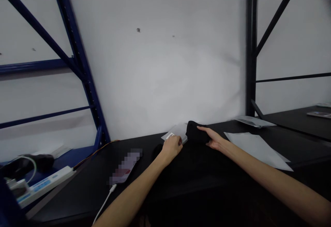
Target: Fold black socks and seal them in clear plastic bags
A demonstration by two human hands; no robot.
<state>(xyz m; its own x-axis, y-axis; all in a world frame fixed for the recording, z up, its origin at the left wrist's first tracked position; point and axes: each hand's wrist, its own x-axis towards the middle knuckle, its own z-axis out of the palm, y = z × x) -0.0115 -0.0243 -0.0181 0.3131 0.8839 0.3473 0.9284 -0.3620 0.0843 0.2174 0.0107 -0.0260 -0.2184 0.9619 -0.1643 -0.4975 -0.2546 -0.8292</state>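
Note:
My right hand (pixel 213 139) grips a soft black folded item (pixel 195 133), which looks like cloth, thumb on top and fingers beneath. To its left, my left hand (pixel 172 147) has its fingers curled closed at the near edge of a clear plastic bag (pixel 179 129) with a small white label. What those fingers pinch is hidden. Under and beside the left wrist is a dark shape that blends into the black table (pixel 144 182).
A phone (pixel 126 172) on a white charging cable lies left of my left arm. Pale plastic bags (pixel 254 147) lie right of my right arm. A power strip (pixel 46 185) sits at far left by the blue rack post (pixel 80 61). The white wall (pixel 165 65) rises behind.

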